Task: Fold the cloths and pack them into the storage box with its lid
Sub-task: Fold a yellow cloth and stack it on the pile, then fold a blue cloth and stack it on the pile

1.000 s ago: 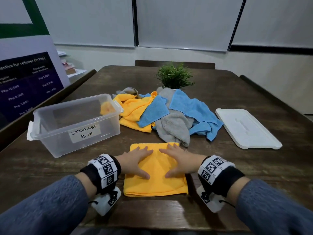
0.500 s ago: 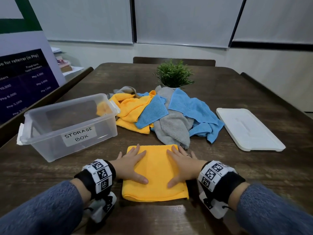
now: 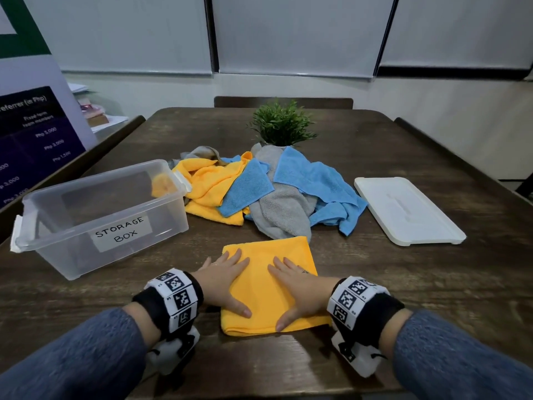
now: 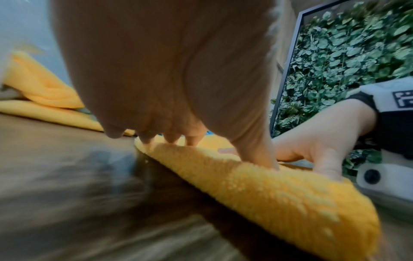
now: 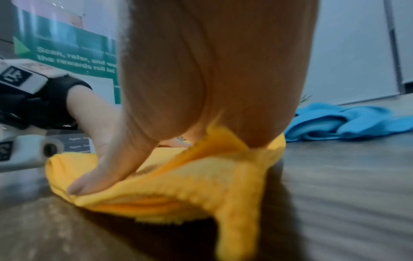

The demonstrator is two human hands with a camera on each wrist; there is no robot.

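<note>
Grips flat, wide on folded yellow cloth (image 3: pixel 268 287) | cloth pile (image 3: pixel 268 192) behind | storage box (image 3: pixel 101 215) left

We are seeing a fuzzy yellow cloth (image 3: pixel 266 287) on a dark, grained wooden desk (image 3: pixel 403 298), a clear glossy plastic storage box (image 3: pixel 101 215), a matt white plastic lid (image 3: pixel 403 210).

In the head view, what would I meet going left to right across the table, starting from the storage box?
Storage box → pile of loose cloths → lid.
</note>
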